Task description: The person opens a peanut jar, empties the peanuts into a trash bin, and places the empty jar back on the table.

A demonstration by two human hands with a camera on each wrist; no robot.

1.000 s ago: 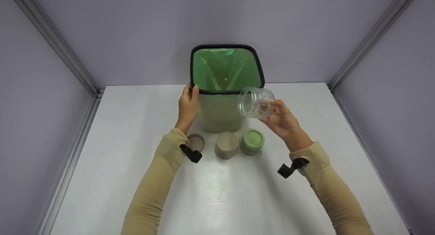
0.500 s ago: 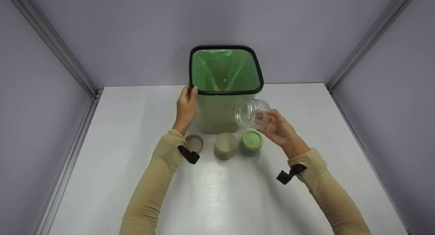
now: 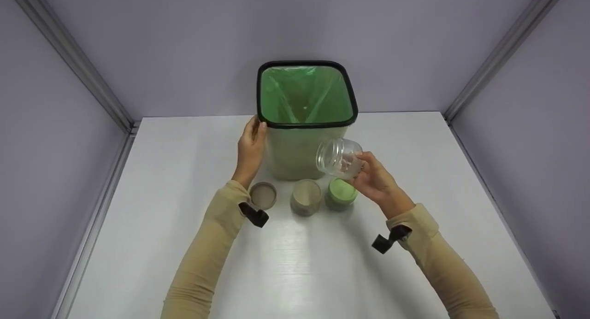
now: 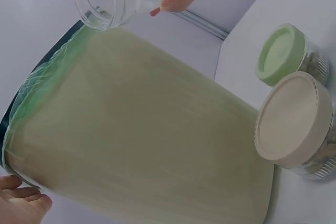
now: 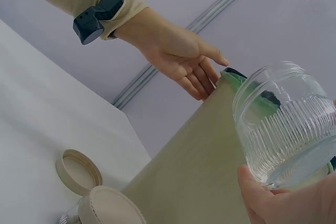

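My right hand (image 3: 371,174) grips an empty clear ribbed glass jar (image 3: 338,158) with no lid, tilted with its mouth up and to the left. It hangs in front of the bin's right wall, just above a green-lidded jar (image 3: 341,193). My left hand (image 3: 252,137) rests with straight fingers against the left side of a beige bin (image 3: 295,153) lined with a green bag, just under its black rim. The right wrist view shows the glass jar (image 5: 286,121) held at its base, and my left hand (image 5: 176,56) on the bin (image 5: 205,166).
In front of the bin a beige-lidded jar (image 3: 305,197) stands left of the green-lidded one, and a loose beige lid (image 3: 263,195) lies upturned further left. All sit on a white table (image 3: 295,273) enclosed by grey walls.
My right hand has lowered the glass jar down and slightly left, from beside the bin's rim to in front of its wall. My left hand has stayed on the bin.
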